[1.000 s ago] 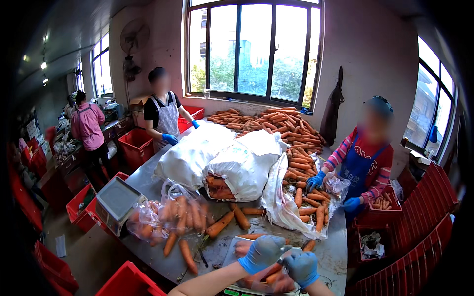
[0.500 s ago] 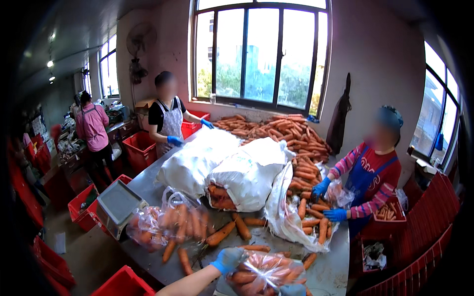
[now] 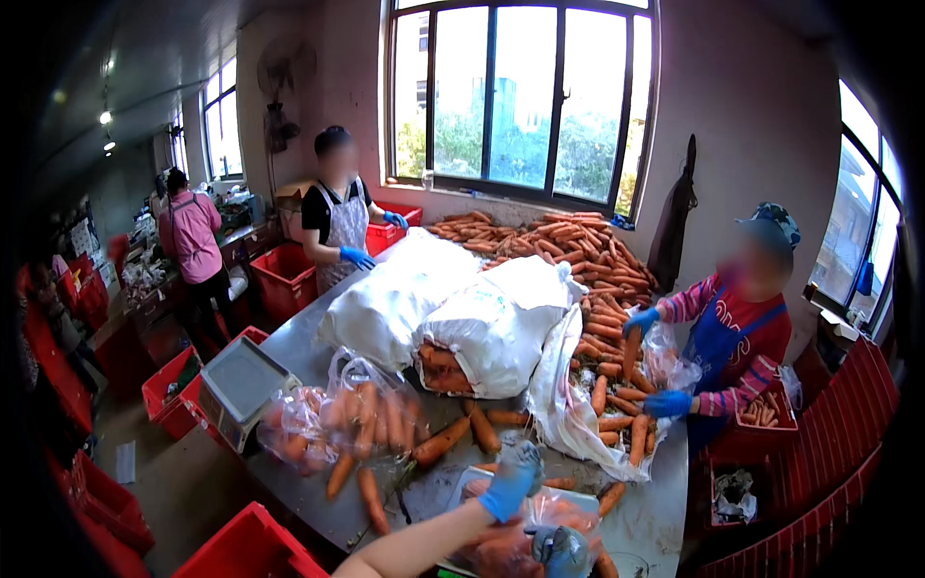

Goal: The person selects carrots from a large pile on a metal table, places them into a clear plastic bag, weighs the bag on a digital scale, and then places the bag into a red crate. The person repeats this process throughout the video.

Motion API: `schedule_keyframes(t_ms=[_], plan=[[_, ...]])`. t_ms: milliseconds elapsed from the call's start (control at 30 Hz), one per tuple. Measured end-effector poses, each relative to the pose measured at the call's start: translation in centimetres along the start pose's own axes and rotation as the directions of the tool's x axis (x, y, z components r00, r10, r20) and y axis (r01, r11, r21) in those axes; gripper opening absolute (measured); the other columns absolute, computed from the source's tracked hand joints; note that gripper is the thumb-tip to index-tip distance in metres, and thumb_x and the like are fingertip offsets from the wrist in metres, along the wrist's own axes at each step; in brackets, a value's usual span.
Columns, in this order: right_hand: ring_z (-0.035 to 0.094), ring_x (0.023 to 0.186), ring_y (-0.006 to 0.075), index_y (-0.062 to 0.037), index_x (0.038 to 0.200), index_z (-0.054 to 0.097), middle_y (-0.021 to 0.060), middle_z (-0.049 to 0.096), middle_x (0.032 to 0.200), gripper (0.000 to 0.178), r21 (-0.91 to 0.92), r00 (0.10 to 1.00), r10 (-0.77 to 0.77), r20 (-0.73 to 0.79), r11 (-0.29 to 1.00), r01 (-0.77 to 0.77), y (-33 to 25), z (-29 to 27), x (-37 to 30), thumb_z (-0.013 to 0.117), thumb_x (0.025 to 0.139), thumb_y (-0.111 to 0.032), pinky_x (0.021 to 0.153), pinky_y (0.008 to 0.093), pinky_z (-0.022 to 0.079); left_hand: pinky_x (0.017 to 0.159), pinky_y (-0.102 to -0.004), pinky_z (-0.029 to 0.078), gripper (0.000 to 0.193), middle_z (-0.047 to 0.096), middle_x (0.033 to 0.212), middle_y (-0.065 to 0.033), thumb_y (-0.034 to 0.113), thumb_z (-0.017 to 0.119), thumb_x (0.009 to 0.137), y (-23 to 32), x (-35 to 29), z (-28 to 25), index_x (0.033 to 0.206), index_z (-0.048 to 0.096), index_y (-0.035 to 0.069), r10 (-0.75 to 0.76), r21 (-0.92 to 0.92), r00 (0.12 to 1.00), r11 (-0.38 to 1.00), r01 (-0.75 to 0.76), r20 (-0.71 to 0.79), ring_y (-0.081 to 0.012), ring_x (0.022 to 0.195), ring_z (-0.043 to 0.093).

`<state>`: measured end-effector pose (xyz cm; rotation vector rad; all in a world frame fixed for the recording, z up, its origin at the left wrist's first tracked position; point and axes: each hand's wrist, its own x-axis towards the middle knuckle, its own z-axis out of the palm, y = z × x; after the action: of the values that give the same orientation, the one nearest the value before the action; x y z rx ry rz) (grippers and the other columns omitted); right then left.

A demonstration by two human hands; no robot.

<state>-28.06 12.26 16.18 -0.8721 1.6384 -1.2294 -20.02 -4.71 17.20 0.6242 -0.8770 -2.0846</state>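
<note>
A clear plastic bag of carrots (image 3: pixel 496 551) lies at the front of the metal table, on a pale scale platform (image 3: pixel 470 482). My left hand (image 3: pixel 514 480), in a blue and grey glove, is raised above the bag with its fingers closed at the bag's gathered upper part. My right hand (image 3: pixel 562 551), gloved alike, presses against the bag's near right side with curled fingers; its wrist is out of view. Left of my left forearm are a second filled plastic bag (image 3: pixel 299 429) and a handled bag of carrots (image 3: pixel 366 409). Loose carrots (image 3: pixel 441 441) lie beyond my hands.
Two white sacks (image 3: pixel 501 323) stand mid-table before a large carrot pile (image 3: pixel 578 250). A grey scale (image 3: pixel 241 376) sits at the left edge. One co-worker handles carrots at right; another stands behind the sacks. Red crates (image 3: pixel 252 544) surround the table.
My left hand has lifted from the bag's left side and closed above it. My right hand now shows more clearly against the bag. The co-worker at right has raised a carrot.
</note>
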Motion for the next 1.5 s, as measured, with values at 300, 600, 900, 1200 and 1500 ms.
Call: schedule_keyframes(t_ms=[300,600,900,1200,1500], plan=[[0.054,0.068,0.0123,-0.0037,0.111,0.052,0.0018,0.055,0.083,0.030,-0.116,0.965,-0.239,0.109,0.961,0.251,1.2,-0.2,1.9,0.058,0.086,-0.018,0.059,0.0254,0.047,0.040,-0.0285,0.037,0.022,0.048,0.057,-0.0017,0.019,0.051,0.092,-0.2,-1.3,-4.9,0.071,0.048,0.011,0.127,0.378,0.960,0.925,-0.025,-0.248,-0.0106,0.046,0.043],[0.047,0.095,0.0208,-0.0077,0.120,0.046,0.0084,0.051,0.108,0.034,-0.439,0.776,-0.394,0.493,0.657,0.613,5.2,0.7,7.1,0.049,0.091,-0.025,0.082,0.0331,0.039,0.088,-0.0327,0.045,0.031,0.058,0.110,-0.0081,0.012,0.051,0.086,-4.1,-6.4,-4.9,0.115,0.053,0.004,0.040,0.847,0.849,-0.107,-0.520,0.527,-0.0199,0.095,0.057],[0.052,0.089,0.0106,-0.0087,0.116,0.051,0.0037,0.056,0.101,0.031,0.302,0.878,0.060,0.474,0.926,-0.226,1.5,1.7,5.1,0.042,0.096,-0.030,0.078,0.0235,0.044,0.068,-0.0381,0.048,0.035,0.063,0.095,-0.0169,0.012,0.068,0.074,0.3,-9.2,-4.3,0.108,0.061,0.007,0.415,0.853,0.780,0.018,-0.522,0.469,-0.0330,0.079,0.060],[0.060,0.084,0.0156,-0.0010,0.097,0.065,0.0073,0.066,0.092,0.018,0.320,0.847,-0.248,0.470,0.942,0.098,2.0,0.4,3.7,0.055,0.085,-0.010,0.078,0.0273,0.048,0.071,-0.0337,0.049,0.025,0.064,0.084,-0.0082,0.002,0.067,0.067,0.7,-10.6,-3.5,0.091,0.064,0.007,0.404,0.721,0.752,0.264,-0.641,0.521,-0.0227,0.076,0.061],[0.057,0.075,0.0216,-0.0122,0.077,0.061,0.0042,0.059,0.080,0.011,-0.637,0.421,-0.829,0.369,0.105,0.763,-2.6,1.8,2.8,0.057,0.067,-0.012,0.073,0.0351,0.046,0.098,-0.0334,0.040,0.034,0.058,0.116,-0.0109,0.004,0.051,0.086,-3.0,-6.7,-7.7,0.119,0.056,0.004,0.082,0.581,0.915,0.750,-0.317,0.394,-0.0255,0.113,0.051]])
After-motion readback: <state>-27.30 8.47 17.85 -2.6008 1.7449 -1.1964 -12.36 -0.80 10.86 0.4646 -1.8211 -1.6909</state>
